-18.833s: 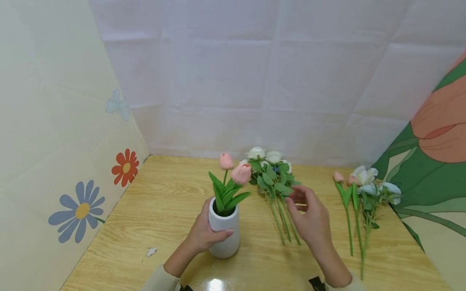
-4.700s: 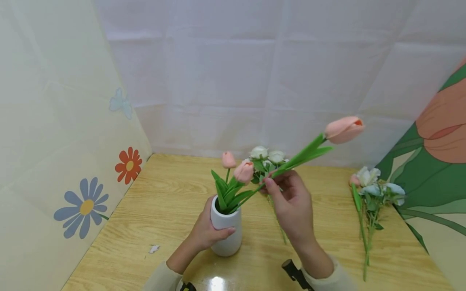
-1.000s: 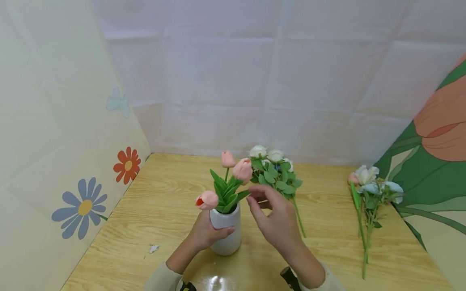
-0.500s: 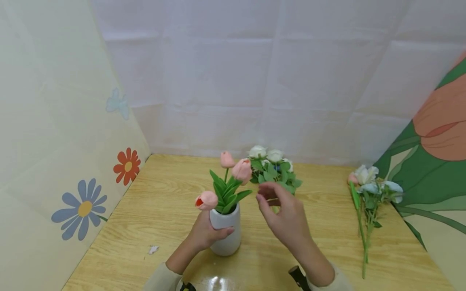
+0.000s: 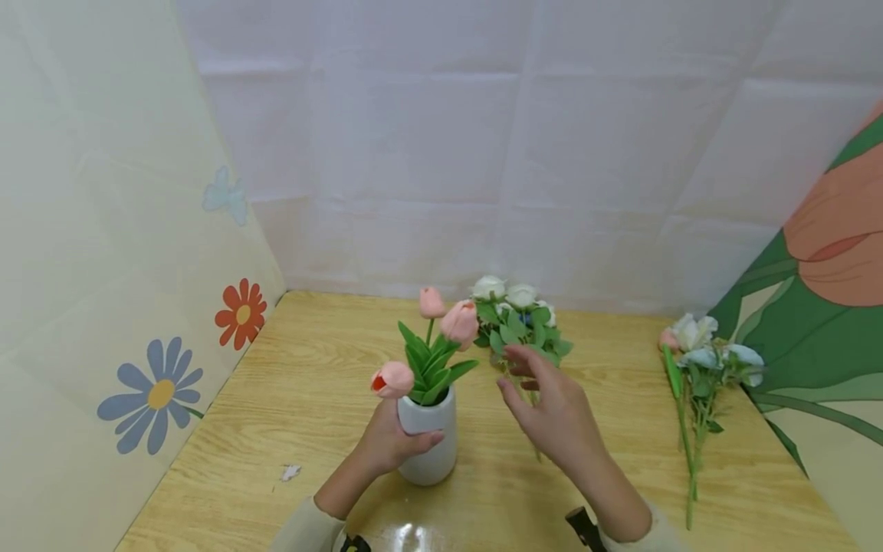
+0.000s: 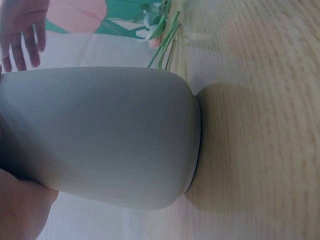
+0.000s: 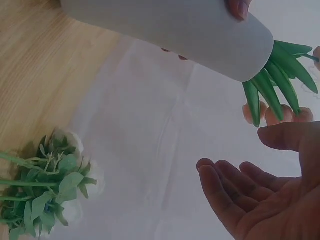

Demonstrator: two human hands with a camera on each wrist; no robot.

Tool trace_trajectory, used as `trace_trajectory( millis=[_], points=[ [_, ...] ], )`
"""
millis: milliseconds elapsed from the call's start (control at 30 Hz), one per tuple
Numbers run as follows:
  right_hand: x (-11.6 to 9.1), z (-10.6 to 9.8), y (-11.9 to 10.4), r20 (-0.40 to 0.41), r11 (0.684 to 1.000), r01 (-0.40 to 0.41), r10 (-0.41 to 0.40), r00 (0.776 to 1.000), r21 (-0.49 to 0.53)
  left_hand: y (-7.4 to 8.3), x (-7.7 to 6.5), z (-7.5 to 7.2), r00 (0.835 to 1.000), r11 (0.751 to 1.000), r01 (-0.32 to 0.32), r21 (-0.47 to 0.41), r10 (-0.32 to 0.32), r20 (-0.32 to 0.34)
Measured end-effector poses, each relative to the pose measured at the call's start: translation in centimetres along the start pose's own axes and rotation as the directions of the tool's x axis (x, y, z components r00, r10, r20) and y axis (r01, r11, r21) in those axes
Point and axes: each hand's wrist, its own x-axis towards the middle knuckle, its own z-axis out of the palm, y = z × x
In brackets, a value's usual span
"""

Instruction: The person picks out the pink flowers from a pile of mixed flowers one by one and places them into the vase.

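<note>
My left hand (image 5: 392,441) grips a white vase (image 5: 433,448) around its upper body, thumb across the front. The left wrist view shows the vase's base (image 6: 175,135) standing on the wooden table. Three pink tulips with green leaves (image 5: 431,368) are in the vase. One tulip head (image 5: 431,303) stands tall, another (image 5: 461,322) leans slightly right, and a third (image 5: 395,379) droops left over the rim. To the right of the vase, my right hand (image 5: 562,410) hovers with fingers apart and nothing in them. In the right wrist view, that hand (image 7: 265,195) is below the leaves (image 7: 275,80).
Several white roses (image 5: 520,297) with leafy stems lie behind my right hand. At the table's right side rest a pink tulip (image 5: 667,339), a white flower (image 5: 693,332) and pale blue flowers (image 5: 743,360). A white cloth (image 5: 414,153) hangs behind the table (image 5: 331,330).
A tulip from the right-hand group, in my right hand 4.7 s ago, is now in the vase, drooping left. My right hand has since drawn away rightward and spread. My left hand stays on the vase.
</note>
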Motion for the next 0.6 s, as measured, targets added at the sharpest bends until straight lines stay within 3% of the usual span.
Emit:
trace_trajectory(
  millis=[600],
  points=[
    [-0.1, -2.1, 4.1, 0.071, 0.985, -0.151, 0.157, 0.985, -0.079, 0.0, 0.0, -0.1, 1.000, 1.000, 0.003, -0.004, -0.003, 0.019]
  ],
)
